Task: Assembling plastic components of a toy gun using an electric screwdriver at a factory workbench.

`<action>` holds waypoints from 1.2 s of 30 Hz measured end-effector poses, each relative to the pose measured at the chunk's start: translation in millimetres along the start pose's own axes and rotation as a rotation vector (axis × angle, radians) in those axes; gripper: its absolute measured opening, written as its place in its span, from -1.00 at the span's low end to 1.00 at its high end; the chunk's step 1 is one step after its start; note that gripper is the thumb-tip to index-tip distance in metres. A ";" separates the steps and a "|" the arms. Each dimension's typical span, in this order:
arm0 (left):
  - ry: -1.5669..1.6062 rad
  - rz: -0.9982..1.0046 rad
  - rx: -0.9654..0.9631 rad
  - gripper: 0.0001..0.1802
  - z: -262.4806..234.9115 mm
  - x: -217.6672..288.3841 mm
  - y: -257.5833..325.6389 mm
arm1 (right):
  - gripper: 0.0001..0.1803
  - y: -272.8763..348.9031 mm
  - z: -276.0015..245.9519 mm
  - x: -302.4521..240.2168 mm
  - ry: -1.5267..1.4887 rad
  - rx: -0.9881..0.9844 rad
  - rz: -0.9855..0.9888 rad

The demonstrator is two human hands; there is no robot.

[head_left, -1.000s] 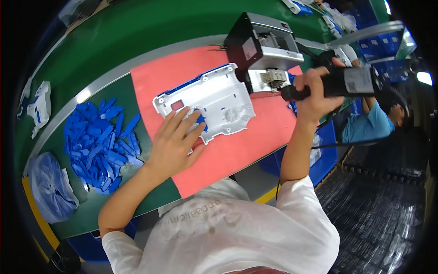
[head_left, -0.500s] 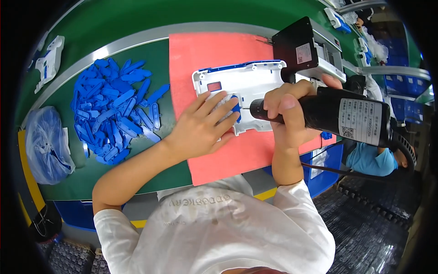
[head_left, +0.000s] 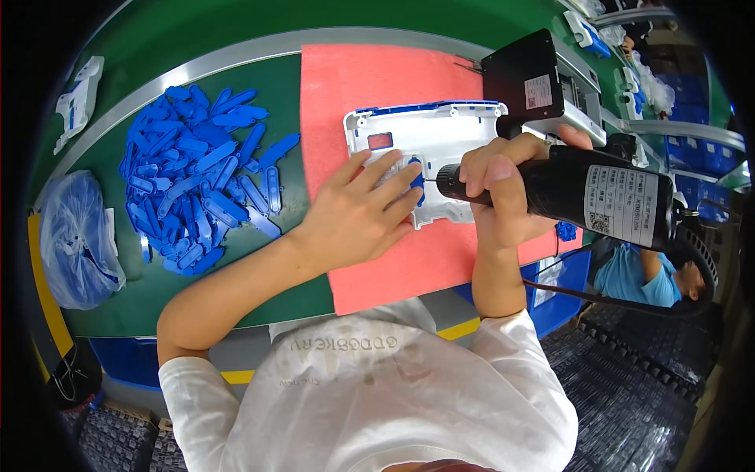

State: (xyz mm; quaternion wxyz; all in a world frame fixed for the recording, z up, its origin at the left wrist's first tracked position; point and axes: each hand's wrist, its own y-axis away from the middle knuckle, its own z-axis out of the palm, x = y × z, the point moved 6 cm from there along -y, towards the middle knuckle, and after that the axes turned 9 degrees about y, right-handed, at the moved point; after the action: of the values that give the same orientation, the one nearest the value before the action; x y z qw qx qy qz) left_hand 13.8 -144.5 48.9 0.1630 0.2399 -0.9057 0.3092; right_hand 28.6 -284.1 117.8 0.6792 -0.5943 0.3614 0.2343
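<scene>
Your left hand [head_left: 358, 216] lay spread flat on the white housing [head_left: 429, 145], fingers [head_left: 393, 177] released and pinning a blue clip [head_left: 414, 179] against it. Your right hand [head_left: 495, 189] was clenched round the black driver [head_left: 582, 193], its bit touching that clip. The housing sat on the red mat [head_left: 354, 86], toward the table's [head_left: 204, 35] right side.

Risks, as I judged them: the bit stood just beside your left fingertips, so a slip off the screw head could have jabbed them. A tilted driver could have stripped the screw or cracked the clip. A loose press could have let the housing skate on the mat.

A white rectangular label [head_left: 621, 204] wrapped the driver's barrel; a smaller white square label [head_left: 539, 90] sat on the black box [head_left: 527, 82] at the mat's far right corner. A heap of blue clips [head_left: 197, 177] lay left of the mat, and a clear bag [head_left: 75, 240] slumped near the table's left edge.
</scene>
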 end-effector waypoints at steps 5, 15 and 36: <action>0.021 -0.044 -0.042 -0.55 4.1 -2.5 4.3 | -0.33 5.3 1.1 0.6 0.175 -0.159 -0.036; 0.036 -0.051 -0.032 -0.57 4.4 -3.9 3.4 | -0.58 9.9 2.1 -3.5 0.066 -0.227 0.014; 0.063 -0.016 -0.023 -0.55 -2.9 0.4 -5.5 | -0.39 -43.0 -149.0 -50.1 0.299 0.432 -0.294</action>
State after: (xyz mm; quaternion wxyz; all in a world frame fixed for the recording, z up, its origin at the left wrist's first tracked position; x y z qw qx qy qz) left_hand 16.8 -146.6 53.9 0.1969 0.2354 -0.9017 0.3046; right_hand -2.4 -431.9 178.9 0.7557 -0.5099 0.4092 -0.0389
